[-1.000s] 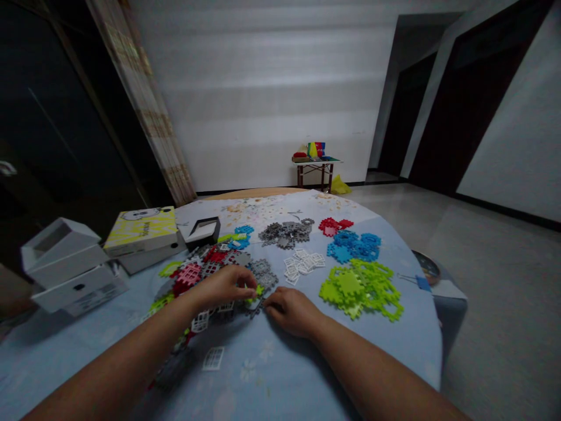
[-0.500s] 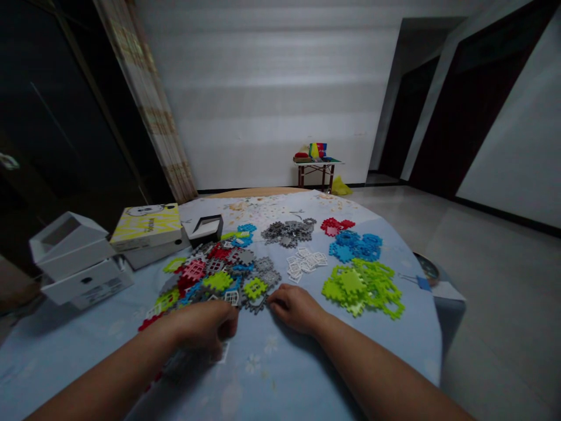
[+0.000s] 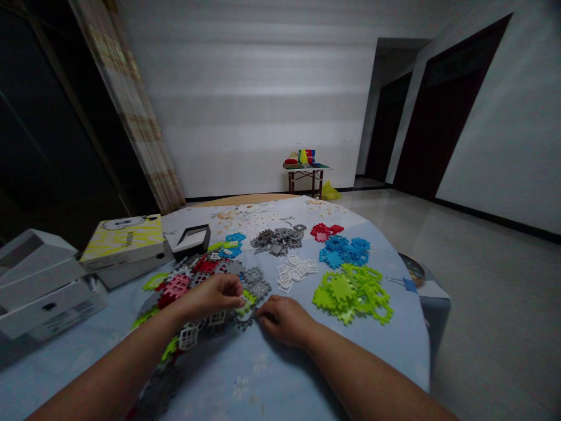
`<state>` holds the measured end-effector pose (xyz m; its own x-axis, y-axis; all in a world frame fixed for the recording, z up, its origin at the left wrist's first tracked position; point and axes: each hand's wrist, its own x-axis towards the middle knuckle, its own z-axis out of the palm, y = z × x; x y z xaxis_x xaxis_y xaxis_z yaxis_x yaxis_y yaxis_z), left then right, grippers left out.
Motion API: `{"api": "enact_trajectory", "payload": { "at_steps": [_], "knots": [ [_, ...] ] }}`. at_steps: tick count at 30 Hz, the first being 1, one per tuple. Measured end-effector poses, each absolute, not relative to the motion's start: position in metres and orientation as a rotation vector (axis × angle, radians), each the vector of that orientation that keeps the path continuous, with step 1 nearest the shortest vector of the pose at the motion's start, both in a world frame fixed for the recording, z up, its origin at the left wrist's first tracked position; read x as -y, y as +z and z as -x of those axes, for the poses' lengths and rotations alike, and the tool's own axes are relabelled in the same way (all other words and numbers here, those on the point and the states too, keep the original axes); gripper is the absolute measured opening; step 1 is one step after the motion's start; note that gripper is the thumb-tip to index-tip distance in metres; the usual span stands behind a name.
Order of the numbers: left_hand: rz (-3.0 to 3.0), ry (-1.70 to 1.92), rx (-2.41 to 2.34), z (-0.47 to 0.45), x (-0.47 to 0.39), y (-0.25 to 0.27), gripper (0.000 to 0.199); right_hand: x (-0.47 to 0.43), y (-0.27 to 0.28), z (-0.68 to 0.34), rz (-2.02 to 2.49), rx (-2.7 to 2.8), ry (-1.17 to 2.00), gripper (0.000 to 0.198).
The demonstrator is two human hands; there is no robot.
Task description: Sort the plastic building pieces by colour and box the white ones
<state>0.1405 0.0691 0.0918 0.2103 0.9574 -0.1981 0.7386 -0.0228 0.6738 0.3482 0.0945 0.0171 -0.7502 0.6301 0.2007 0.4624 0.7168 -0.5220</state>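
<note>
I'm apparently pinching a likely light, stiff white piece (image 3: pixel 244 305) edgewise, left hand (image 3: pixel 220 294) nearly closed, right hand (image 3: pixel 287 321) half-curled, hold unclear.

There's just one view here, from a head-worn camera at the near side of the covered table (image 3: pixel 280 380), facing forward and tipped down. It sits close over the left hand (image 3: pixel 213 297) and right hand (image 3: pixel 287 320), with the wall (image 3: pixel 263 105) well beyond; the far left seems too dark to judge.
</note>
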Motion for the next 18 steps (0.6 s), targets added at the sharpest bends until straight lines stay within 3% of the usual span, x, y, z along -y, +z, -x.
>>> {"api": "enact_trajectory", "payload": {
  "at_steps": [10, 13, 18],
  "knots": [
    [-1.695, 1.009, -1.581, -0.185, -0.147, 0.08, 0.046, -0.095, 0.017, -0.349, 0.838, 2.562, 0.651, 0.028],
    [-1.94, 0.897, -1.752, -0.175, -0.151, 0.081, 0.04, -0.096, 0.018, -0.349, 0.816, 2.556, 0.667, 0.029],
    [-2.371, 0.337, -1.922, -0.148, -0.139, 0.08, 0.027, -0.097, 0.018, -0.349, 0.809, 2.555, 0.682, 0.029]
  ]
}}
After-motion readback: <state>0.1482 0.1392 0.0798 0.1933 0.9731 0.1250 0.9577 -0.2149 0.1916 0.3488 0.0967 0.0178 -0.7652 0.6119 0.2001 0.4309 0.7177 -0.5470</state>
